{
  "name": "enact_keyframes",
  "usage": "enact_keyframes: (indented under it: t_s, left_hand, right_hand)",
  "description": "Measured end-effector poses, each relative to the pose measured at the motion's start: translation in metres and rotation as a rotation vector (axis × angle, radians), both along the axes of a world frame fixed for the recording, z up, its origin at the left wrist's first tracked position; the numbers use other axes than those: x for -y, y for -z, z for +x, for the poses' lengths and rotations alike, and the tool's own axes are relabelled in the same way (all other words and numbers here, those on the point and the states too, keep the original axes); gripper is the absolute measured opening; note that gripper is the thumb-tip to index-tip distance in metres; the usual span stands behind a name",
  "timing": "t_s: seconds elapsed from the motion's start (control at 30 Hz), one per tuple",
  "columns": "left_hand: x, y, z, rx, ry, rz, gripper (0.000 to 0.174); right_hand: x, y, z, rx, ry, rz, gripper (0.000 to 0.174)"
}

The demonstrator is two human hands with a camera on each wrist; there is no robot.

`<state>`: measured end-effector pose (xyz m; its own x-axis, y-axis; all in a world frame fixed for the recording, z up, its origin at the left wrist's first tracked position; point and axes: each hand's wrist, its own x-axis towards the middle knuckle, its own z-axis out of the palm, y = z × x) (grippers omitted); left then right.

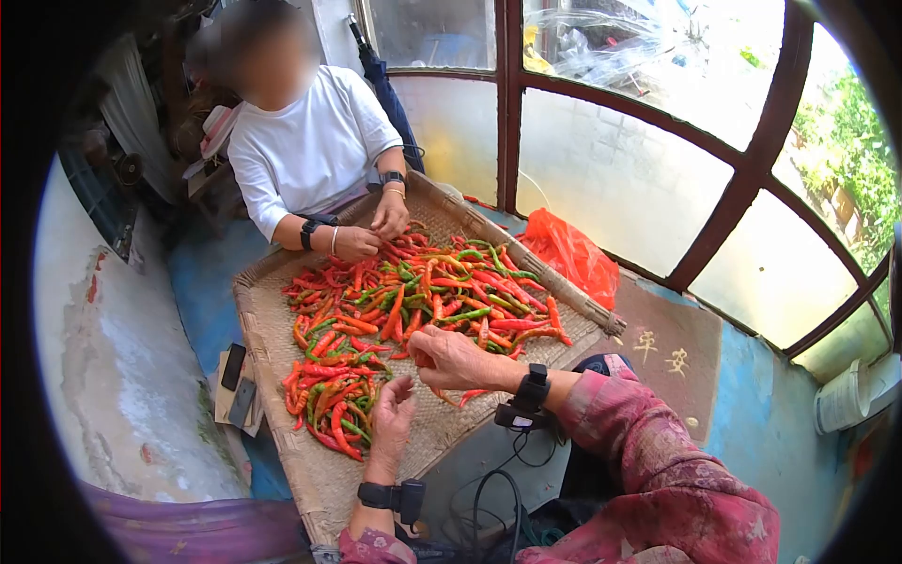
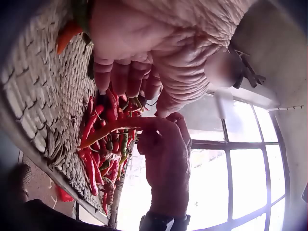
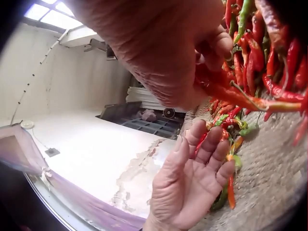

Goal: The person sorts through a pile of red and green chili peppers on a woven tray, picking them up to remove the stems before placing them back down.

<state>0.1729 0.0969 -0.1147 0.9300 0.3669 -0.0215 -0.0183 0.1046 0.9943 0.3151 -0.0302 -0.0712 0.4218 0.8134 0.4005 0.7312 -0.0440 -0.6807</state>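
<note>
My left hand (image 1: 393, 416) is held over the near left part of a woven tray (image 1: 451, 428), beside a smaller heap of chili peppers (image 1: 331, 399). Its palm shows bare in the right wrist view, fingers spread and loosely bent. Above the edge of the large chili heap (image 1: 442, 287), my right hand (image 1: 451, 357) pinches one long orange-red chili (image 2: 108, 130) by an end. That chili (image 3: 250, 100) points away from the fingers in the right wrist view. My left fingers (image 2: 127, 79) hang close to the right hand in the left wrist view.
Across the tray another person (image 1: 301, 150) in a white shirt has both hands in the chilies. A red plastic bag (image 1: 571, 254) lies past the tray's right rim. Two phones (image 1: 241, 399) rest on its left. Cables (image 1: 489, 489) hang near my lap.
</note>
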Motion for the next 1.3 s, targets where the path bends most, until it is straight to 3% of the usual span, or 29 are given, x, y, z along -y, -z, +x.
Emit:
enact_keyframes:
  t_s: [0.03, 0.07, 0.1, 0.17, 0.23, 0.3, 0.63, 0.7, 0.83, 0.93, 0.97, 1.03, 1.1, 1.23, 1.27, 1.3]
  left_hand:
    - [0.002, 0.0, 0.0, 0.0, 0.048, 0.087, 0.032]
    - [0.006, 0.004, 0.001, 0.034, 0.014, 0.161, 0.047]
    - [0.006, 0.002, 0.001, 0.036, 0.009, 0.164, 0.047]
    - [0.005, 0.0, 0.0, -0.123, 0.09, 0.276, 0.043]
    - [0.001, 0.009, 0.0, -0.081, 0.059, 0.361, 0.033]
    - [0.004, 0.011, 0.0, -0.071, 0.074, 0.081, 0.028]
    - [0.004, -0.008, -0.002, -0.099, -0.036, 0.01, 0.031]
    - [0.003, -0.008, -0.002, -0.091, -0.118, -0.134, 0.03]
    - [0.0, -0.014, -0.002, -0.07, -0.184, -0.175, 0.027]
    - [-0.004, -0.013, -0.001, 0.028, -0.216, -0.127, 0.024]
    - [-0.005, -0.015, 0.0, 0.028, -0.218, -0.128, 0.024]
    - [-0.008, -0.018, 0.0, 0.084, -0.307, 0.13, 0.023]
    - [-0.014, -0.021, -0.002, 0.089, -0.322, 0.177, 0.025]
    - [-0.028, -0.02, -0.004, 0.175, -0.56, 0.251, 0.035]
    - [-0.037, -0.013, -0.003, 0.256, -0.672, 0.618, 0.039]
    - [-0.031, -0.024, -0.006, 0.201, -0.719, 0.557, 0.04]
  right_hand:
    - [-0.001, -0.001, -0.003, -0.035, 0.002, -0.038, 0.021]
    - [-0.004, 0.003, -0.005, -0.044, -0.022, -0.019, 0.021]
    - [-0.006, 0.005, -0.007, -0.057, -0.046, -0.002, 0.022]
    - [-0.009, 0.01, -0.013, -0.059, -0.083, -0.013, 0.025]
    - [-0.011, 0.009, -0.019, -0.061, -0.103, -0.018, 0.028]
    - [-0.012, 0.006, -0.019, -0.047, -0.107, -0.044, 0.027]
    - [-0.02, -0.001, -0.009, -0.178, -0.119, -0.154, 0.025]
    - [-0.016, -0.01, -0.009, -0.124, -0.106, -0.158, 0.022]
    - [-0.017, -0.003, -0.001, -0.087, -0.038, -0.158, 0.016]
    - [-0.013, -0.006, 0.001, -0.399, -0.029, -0.086, 0.013]
    - [-0.013, -0.005, 0.001, -0.399, -0.03, -0.087, 0.013]
    - [-0.012, -0.002, 0.003, -0.381, -0.035, 0.02, 0.011]
    - [-0.013, 0.001, 0.005, -0.381, -0.053, 0.027, 0.01]
    - [-0.013, 0.001, 0.005, -0.355, -0.046, -0.049, 0.009]
    - [-0.015, 0.006, 0.006, -0.482, -0.046, -0.032, 0.009]
    - [-0.014, -0.003, 0.005, -0.571, -0.049, -0.045, 0.01]
